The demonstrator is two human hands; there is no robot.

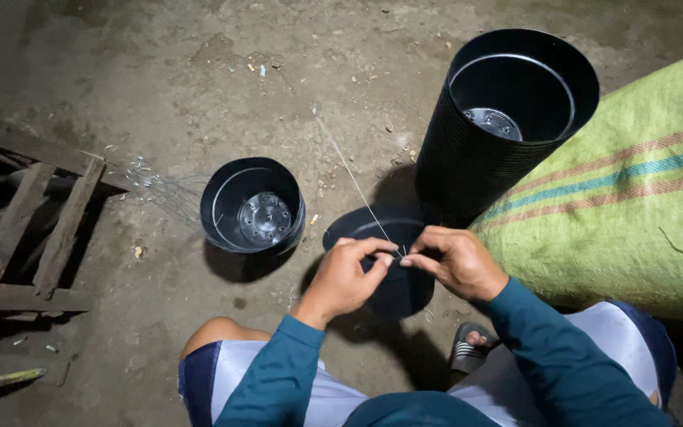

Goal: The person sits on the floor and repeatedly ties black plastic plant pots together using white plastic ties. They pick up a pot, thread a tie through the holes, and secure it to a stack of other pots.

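My left hand [347,274] and my right hand [454,259] meet over a black plastic pot [357,229] that lies tilted on the ground. Both pinch a thin metal wire [349,170] at the pot's rim. The wire runs up and away to the left from my fingertips. To the left of the hands a second black pot [253,207] stands upright with holes in its base. At the upper right rises a tall stack of nested black pots [499,111].
A green woven sack [634,198] with coloured stripes lies on the right. A bundle of thin wires [156,186] rests on the concrete floor beside a wooden frame [33,229] at left. My knees and a sandalled foot [468,348] are below.
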